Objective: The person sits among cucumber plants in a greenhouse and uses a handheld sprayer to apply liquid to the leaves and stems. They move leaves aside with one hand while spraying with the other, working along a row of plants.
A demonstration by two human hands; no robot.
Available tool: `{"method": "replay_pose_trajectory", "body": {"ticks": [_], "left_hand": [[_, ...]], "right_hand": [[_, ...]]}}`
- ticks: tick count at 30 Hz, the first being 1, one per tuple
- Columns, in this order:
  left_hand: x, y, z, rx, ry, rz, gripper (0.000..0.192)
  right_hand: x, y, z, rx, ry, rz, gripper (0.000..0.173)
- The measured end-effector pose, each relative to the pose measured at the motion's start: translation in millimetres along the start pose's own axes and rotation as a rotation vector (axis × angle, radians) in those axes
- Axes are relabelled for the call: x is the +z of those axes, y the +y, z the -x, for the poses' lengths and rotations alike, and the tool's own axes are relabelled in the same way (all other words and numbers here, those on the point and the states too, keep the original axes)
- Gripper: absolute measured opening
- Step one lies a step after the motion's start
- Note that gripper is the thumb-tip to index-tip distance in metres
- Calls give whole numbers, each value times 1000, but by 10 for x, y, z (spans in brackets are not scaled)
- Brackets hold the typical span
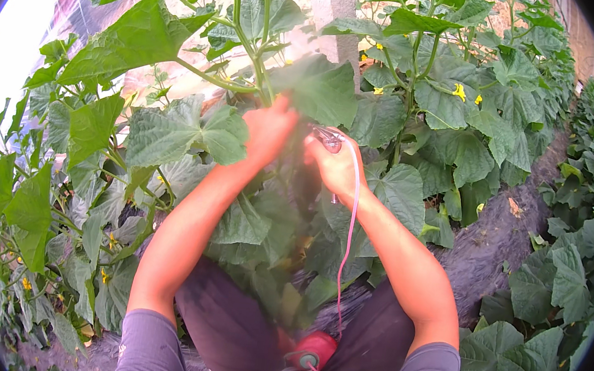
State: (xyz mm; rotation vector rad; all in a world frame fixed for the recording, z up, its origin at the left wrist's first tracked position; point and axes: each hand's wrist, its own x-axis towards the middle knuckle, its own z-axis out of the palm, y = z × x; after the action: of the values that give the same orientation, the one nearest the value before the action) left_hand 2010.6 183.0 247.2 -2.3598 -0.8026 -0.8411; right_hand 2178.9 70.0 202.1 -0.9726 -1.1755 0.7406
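My left hand (273, 123) is closed around the stem of a tall cucumber plant (258, 67), just under a fork of leaf stalks. Close by on the right, my right hand (334, 162) grips a metal hand tool (329, 136), perhaps a tying tool; its exact kind cannot be told. A pink and white tape (352, 213) runs from it over the wrist and down to a red spool (316, 346) at my waist. A large cucumber leaf (323, 90) hangs over the gap between the hands, partly blurred.
A pale post (342, 16) stands behind the plants. More cucumber vines with yellow flowers (459, 92) crowd both sides. Dark ground cover (486, 243) lines the path at right, with another leafy row (569, 279) beyond. Clear plastic sheeting (25, 32) is at upper left.
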Motion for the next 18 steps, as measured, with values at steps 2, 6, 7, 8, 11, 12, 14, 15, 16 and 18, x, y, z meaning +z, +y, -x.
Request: {"method": "replay_pose_trajectory", "body": {"ticks": [2, 6, 7, 8, 11, 12, 14, 15, 16, 18], "left_hand": [[-8, -10, 5, -19, 5, 35, 10], [-8, -37, 14, -25, 16, 101, 9], [-8, -46, 12, -30, 13, 98, 8], [-6, -47, 13, -35, 12, 95, 8], [-9, -42, 6, -54, 24, 137, 7], [-12, -37, -1, -54, 16, 140, 7], [-21, -24, -14, -45, 18, 145, 7], [-27, -18, -19, -47, 11, 145, 7], [-35, -13, -23, -49, 4, 144, 7], [-46, -6, -27, -52, 3, 145, 7]], "right_hand": [[-48, 9, 0, -21, -19, 47, 19], [-145, 65, -30, -95, -15, 289, 17], [-158, 79, -27, -114, -37, 251, 17], [-167, 90, -21, -123, -49, 220, 17], [-166, 105, -18, -150, -69, 166, 18], [-160, 105, -25, -153, -72, 159, 18], [-150, 100, -58, -171, 23, 189, 19], [-148, 97, -83, -197, 72, 202, 20], [-150, 95, -106, -128, 96, 208, 20], [-162, 89, -154, -58, 152, 213, 21]]}}
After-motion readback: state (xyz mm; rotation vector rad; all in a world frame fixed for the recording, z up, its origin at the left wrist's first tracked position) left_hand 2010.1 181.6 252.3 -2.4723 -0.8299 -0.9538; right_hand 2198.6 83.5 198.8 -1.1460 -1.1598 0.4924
